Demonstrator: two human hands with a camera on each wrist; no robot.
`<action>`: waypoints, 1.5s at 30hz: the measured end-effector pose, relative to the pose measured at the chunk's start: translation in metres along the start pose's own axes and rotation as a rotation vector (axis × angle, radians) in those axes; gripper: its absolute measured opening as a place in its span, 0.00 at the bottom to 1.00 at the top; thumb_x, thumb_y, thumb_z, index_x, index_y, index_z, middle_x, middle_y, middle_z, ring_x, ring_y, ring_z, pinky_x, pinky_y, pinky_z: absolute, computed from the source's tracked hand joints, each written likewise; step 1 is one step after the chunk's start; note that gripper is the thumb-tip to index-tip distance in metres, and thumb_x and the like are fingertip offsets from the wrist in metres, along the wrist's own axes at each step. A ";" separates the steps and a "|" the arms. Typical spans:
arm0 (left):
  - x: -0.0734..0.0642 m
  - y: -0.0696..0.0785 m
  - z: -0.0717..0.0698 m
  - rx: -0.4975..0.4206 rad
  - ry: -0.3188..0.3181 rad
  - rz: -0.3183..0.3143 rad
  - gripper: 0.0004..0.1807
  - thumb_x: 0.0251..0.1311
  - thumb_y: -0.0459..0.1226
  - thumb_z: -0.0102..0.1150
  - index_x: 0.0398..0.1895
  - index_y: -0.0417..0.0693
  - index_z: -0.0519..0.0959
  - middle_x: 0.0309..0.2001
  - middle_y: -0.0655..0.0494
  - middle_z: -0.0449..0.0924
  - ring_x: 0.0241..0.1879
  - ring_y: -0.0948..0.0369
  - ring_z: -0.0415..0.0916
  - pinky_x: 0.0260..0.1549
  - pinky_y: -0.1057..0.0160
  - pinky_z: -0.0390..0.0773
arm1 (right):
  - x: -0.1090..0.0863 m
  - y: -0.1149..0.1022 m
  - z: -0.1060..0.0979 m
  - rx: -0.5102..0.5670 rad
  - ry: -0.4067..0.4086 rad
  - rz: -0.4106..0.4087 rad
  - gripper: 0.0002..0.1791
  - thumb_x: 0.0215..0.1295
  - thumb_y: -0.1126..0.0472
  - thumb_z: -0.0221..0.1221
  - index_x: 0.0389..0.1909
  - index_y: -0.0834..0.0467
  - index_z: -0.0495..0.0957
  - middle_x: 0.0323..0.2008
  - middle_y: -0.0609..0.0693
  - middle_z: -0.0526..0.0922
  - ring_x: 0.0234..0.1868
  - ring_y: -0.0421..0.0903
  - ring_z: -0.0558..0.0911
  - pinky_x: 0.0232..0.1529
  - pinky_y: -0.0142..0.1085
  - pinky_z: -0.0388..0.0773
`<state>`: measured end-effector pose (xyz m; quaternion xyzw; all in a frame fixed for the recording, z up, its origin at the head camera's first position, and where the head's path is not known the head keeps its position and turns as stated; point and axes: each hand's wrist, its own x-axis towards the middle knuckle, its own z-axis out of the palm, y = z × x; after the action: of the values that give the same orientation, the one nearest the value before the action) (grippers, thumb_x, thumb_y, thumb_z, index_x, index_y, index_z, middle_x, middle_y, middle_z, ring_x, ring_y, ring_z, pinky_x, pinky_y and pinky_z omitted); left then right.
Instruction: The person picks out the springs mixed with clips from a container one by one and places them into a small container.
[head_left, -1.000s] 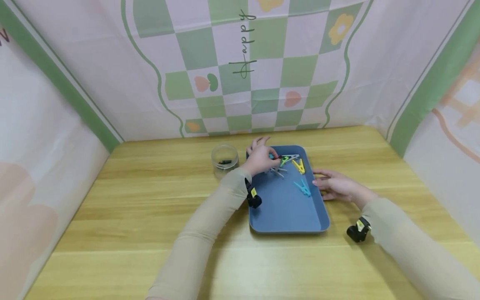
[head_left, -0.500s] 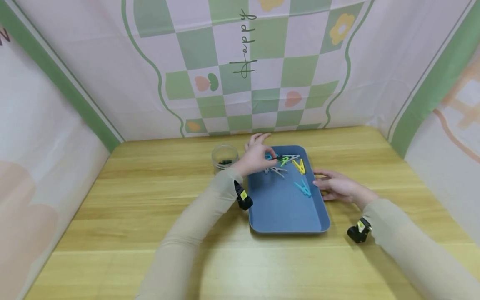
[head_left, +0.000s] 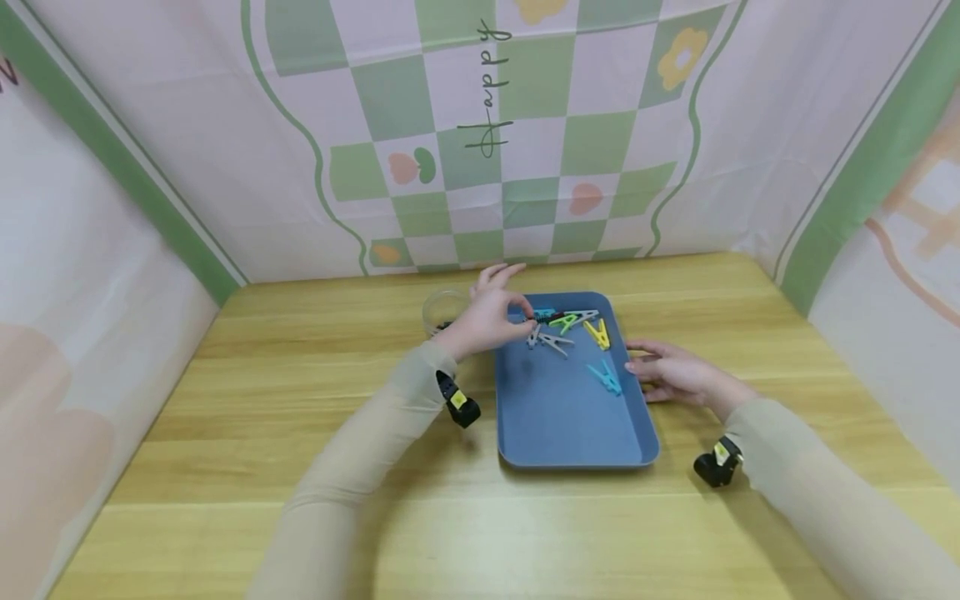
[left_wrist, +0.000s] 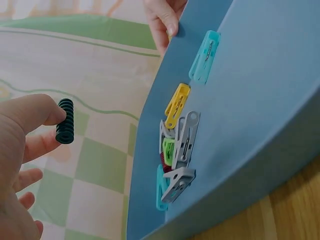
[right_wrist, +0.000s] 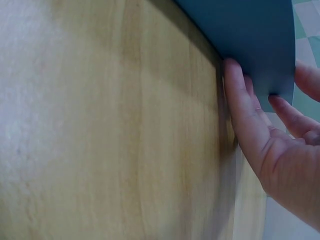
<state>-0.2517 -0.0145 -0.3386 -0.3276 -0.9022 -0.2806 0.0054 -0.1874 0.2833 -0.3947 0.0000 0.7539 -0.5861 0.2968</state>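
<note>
My left hand (head_left: 483,321) pinches a dark green coil spring (left_wrist: 65,121) between thumb and forefinger, the other fingers spread. In the head view it is over the left rim of the blue tray (head_left: 562,417), near its far end. Inside the tray are clothespins: a yellow one (head_left: 597,334), a light blue one (head_left: 606,377), a green one (head_left: 565,322) and grey ones (head_left: 555,342). A dark red spring (left_wrist: 165,162) lies among them. My right hand (head_left: 675,372) rests its extended fingers (right_wrist: 242,97) against the tray's outer right wall.
A clear round jar (head_left: 433,310) with dark pieces inside stands left of the tray, partly hidden behind my left hand. Tray and jar stand on a wooden table (head_left: 262,400). A patterned cloth (head_left: 525,125) hangs behind the table's far edge.
My left hand has lifted away from the clothespins and moved left toward the jar, the dark green spring in its fingertips. My right hand has stayed at the tray's side.
</note>
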 end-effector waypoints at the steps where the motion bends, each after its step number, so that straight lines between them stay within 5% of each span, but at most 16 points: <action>1: -0.001 -0.002 -0.001 -0.001 0.009 0.003 0.04 0.56 0.41 0.63 0.27 0.53 0.84 0.74 0.52 0.50 0.73 0.48 0.39 0.66 0.36 0.41 | 0.000 0.000 0.000 0.002 0.000 0.000 0.40 0.72 0.59 0.47 0.73 0.64 0.33 0.67 0.74 0.52 0.48 0.41 0.79 0.56 0.48 0.74; 23: -0.029 -0.043 -0.019 -0.075 0.154 -0.109 0.04 0.55 0.40 0.63 0.30 0.50 0.84 0.73 0.53 0.53 0.72 0.47 0.41 0.65 0.36 0.41 | -0.003 -0.001 0.003 0.021 0.011 -0.009 0.40 0.72 0.60 0.47 0.73 0.66 0.33 0.67 0.75 0.51 0.46 0.38 0.79 0.56 0.48 0.73; 45: -0.042 -0.067 -0.031 -0.081 0.188 -0.195 0.06 0.54 0.40 0.63 0.31 0.46 0.84 0.73 0.47 0.51 0.72 0.45 0.39 0.63 0.34 0.38 | -0.001 0.001 0.001 0.010 0.009 -0.019 0.40 0.72 0.59 0.47 0.73 0.66 0.33 0.66 0.75 0.53 0.46 0.37 0.79 0.55 0.48 0.74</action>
<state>-0.2644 -0.0969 -0.3543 -0.2105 -0.9131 -0.3456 0.0493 -0.1854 0.2833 -0.3953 -0.0029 0.7524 -0.5925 0.2879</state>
